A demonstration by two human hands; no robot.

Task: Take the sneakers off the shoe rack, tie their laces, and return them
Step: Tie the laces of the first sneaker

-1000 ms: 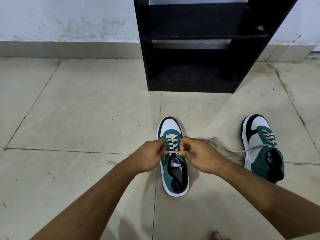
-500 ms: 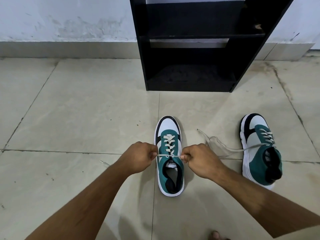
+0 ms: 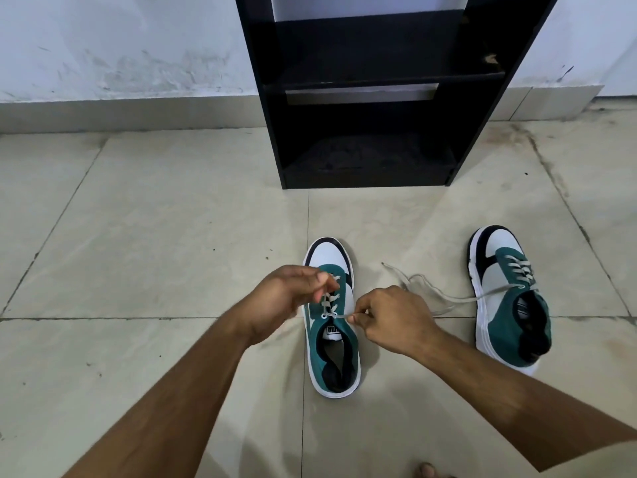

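Two green, white and black sneakers stand on the tiled floor in front of a black shoe rack, whose shelves hold nothing. The near sneaker lies between my hands, toe toward the rack. My left hand pinches one lace end over its upper eyelets. My right hand pinches the other lace end, drawn taut from the top eyelet. The second sneaker sits to the right, its loose laces trailing left across the floor.
A white scuffed wall with a grey skirting runs behind the rack. Beige floor tiles spread to the left of the shoes. A toe of my foot shows at the bottom edge.
My hands had pulled the lace ends apart sideways. Now my left hand has lifted and moved up over the eyelets while my right hand still holds its end taut.
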